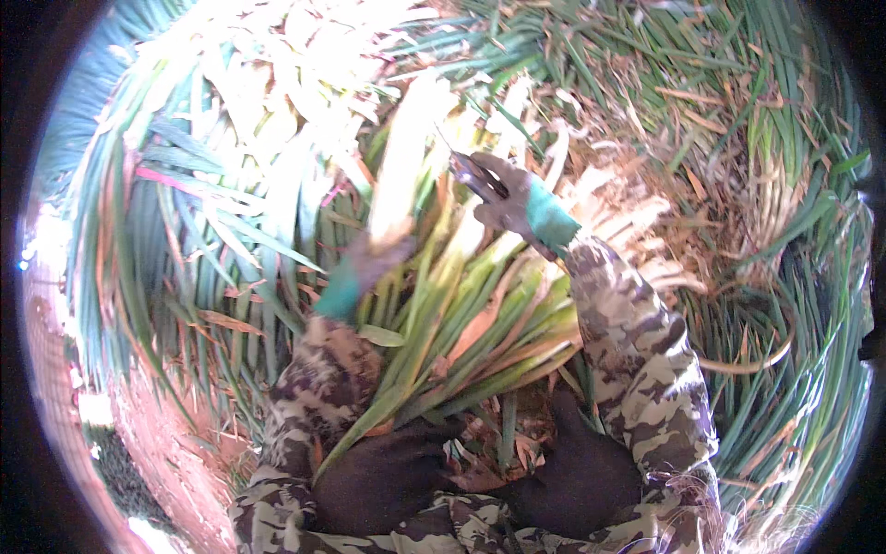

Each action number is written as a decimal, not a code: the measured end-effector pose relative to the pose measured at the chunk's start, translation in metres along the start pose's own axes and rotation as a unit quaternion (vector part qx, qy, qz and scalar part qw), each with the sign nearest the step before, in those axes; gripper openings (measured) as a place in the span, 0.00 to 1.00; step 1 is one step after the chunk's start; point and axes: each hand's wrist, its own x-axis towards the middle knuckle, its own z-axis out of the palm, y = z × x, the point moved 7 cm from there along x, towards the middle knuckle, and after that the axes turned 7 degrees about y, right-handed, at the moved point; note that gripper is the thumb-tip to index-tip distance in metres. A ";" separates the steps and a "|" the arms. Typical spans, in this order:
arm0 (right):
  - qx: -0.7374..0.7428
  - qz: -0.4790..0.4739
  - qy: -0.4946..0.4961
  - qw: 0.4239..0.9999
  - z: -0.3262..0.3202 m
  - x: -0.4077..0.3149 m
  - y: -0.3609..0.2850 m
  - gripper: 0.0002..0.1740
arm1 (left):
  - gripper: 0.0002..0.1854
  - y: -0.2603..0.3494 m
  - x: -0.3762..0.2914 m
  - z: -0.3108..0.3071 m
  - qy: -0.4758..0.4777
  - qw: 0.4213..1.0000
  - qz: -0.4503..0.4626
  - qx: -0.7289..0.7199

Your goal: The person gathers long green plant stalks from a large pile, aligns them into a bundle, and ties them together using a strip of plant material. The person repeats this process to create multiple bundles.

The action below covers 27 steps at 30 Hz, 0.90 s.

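Observation:
My left hand [374,266], in a grey and green work glove and blurred, is closed around a thick pale scallion-like stalk [408,152] that points away from me. My right hand [502,194], gloved the same way, grips a small dark-handled tool [477,179] with a thin tip; its exact kind is unclear. The tool's tip is close to the right of the stalk. Under and between both hands lies a loose bunch of long green onion plants [450,311], their leaves running toward my lap.
Piles of green leafy stalks [228,187] lie at the left, and more [782,388] at the right. Pale stalk ends and dry peelings [623,201] lie beyond my right forearm. Bare reddish ground [152,429] shows at the lower left.

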 end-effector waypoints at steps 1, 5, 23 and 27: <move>0.079 0.012 -0.007 0.997 0.004 -0.005 -0.003 0.45 | 0.41 0.033 -0.003 0.008 -0.008 0.991 0.038 0.124; -0.023 -0.060 0.020 0.998 -0.010 -0.035 -0.029 0.44 | 0.24 -0.003 0.019 -0.005 -0.035 0.976 0.003 -0.216; -0.002 -0.071 -0.035 0.997 0.024 -0.053 -0.027 0.45 | 0.40 0.051 -0.083 0.119 -0.214 0.903 0.164 0.334; 0.008 -0.048 0.023 0.999 -0.002 -0.029 0.062 0.46 | 0.38 0.137 -0.069 -0.007 -0.068 0.949 0.104 0.288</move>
